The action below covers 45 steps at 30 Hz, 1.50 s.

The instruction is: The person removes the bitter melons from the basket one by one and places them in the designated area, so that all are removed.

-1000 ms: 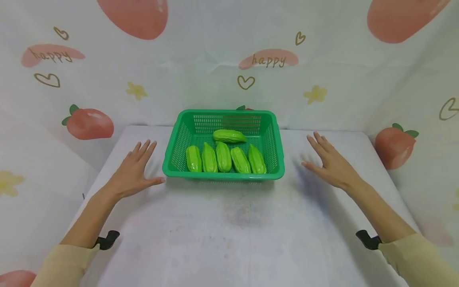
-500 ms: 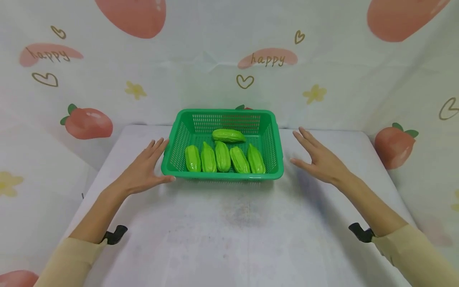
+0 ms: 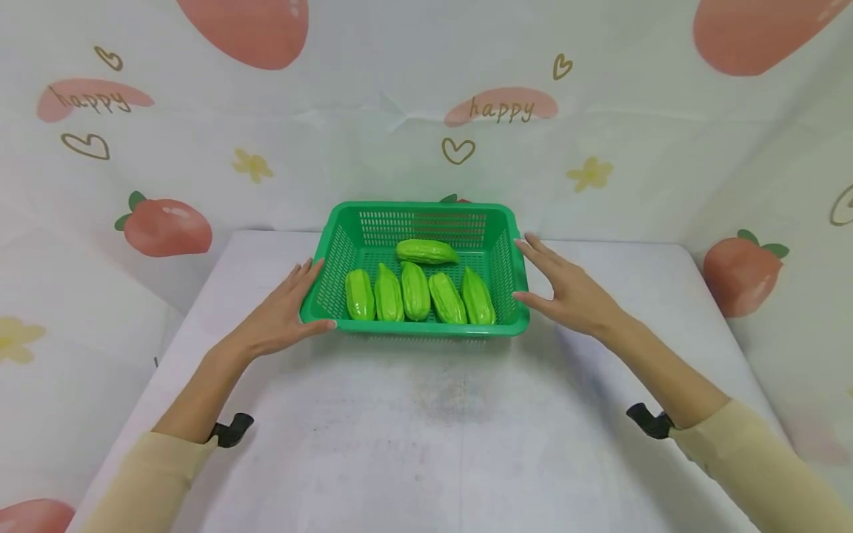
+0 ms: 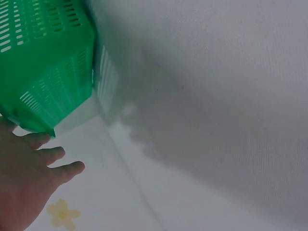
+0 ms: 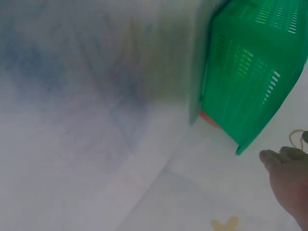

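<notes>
A green slotted plastic basket (image 3: 416, 327) stands at the back of the table with several bright green bitter melons (image 3: 416, 292) in it. Most of them lie side by side along the front, and one lies crosswise behind. My left hand (image 3: 276, 314) is at the basket's left side, fingers spread, fingertips right at the rim. In the left wrist view, those fingers (image 4: 62, 171) reach along the basket's outer wall (image 4: 53, 91). On the other side, my right hand (image 3: 569, 292) has its straight fingertips close to the right rim. The right wrist view has a small gap between fingers (image 5: 279, 156) and basket (image 5: 245, 86).
The white table (image 3: 400, 444) stretches in front of the basket. Behind it hangs a white cloth (image 3: 373, 126) printed with peaches, hearts and flowers. Black wrist mounts (image 3: 233, 429) stick out from both beige sleeves (image 3: 753, 459).
Both hands have moved inward, the left to the right and the right to the left, from apart to the basket's sides. The basket and bitter melons have stayed in place.
</notes>
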Tool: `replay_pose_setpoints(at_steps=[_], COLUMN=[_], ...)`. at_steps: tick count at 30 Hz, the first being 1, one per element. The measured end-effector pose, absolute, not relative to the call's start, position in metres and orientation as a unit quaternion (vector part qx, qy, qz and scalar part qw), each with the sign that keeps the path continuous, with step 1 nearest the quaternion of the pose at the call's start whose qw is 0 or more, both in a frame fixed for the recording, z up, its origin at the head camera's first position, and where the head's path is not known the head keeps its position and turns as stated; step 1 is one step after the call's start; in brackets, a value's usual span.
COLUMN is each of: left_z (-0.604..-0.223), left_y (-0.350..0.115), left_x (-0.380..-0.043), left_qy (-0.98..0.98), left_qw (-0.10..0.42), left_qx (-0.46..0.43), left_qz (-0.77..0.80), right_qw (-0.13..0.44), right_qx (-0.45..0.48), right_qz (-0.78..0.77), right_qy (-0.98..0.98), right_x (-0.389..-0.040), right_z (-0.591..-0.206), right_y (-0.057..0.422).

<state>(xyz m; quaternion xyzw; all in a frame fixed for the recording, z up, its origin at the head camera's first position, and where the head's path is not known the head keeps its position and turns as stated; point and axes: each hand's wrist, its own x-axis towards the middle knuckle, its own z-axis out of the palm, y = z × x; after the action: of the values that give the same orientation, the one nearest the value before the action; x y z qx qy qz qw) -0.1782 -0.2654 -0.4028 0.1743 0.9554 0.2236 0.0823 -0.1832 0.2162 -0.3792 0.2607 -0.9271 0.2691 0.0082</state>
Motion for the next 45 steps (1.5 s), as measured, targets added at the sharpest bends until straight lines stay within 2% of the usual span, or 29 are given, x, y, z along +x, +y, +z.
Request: replay_pose_setpoints(at_steps=[5,14,21,31,45], left_z=[-0.404,-0.41,-0.416,-0.418,-0.422], left_y=[-0.261,-0.258,-0.255,-0.255,-0.255], left_x=[-0.18,-0.182,-0.182,-0.18,-0.18], left_qy=[0.952,0.937,0.918,0.915,0.91], left_qw=[0.094,0.086,0.102,0.095,0.093], left_qx=[0.165,0.172,0.158,0.153,0.147], left_qz=[0.24,0.292,0.348,0.361,0.377], right_qw=[0.004,-0.05,-0.089,-0.131,-0.139], right_qx=[0.288,0.296,0.279,0.226,0.178], right_qz=[0.279,0.304,0.314,0.316,0.325], right_qy=[-0.916,-0.904,-0.903,-0.912,-0.918], right_x=[-0.186,-0.191,-0.195,-0.195,-0.203], right_z=[-0.375,-0.372,-0.373,-0.367,-0.379], right_y=[0.204,0.186,0.17,0.141,0.124])
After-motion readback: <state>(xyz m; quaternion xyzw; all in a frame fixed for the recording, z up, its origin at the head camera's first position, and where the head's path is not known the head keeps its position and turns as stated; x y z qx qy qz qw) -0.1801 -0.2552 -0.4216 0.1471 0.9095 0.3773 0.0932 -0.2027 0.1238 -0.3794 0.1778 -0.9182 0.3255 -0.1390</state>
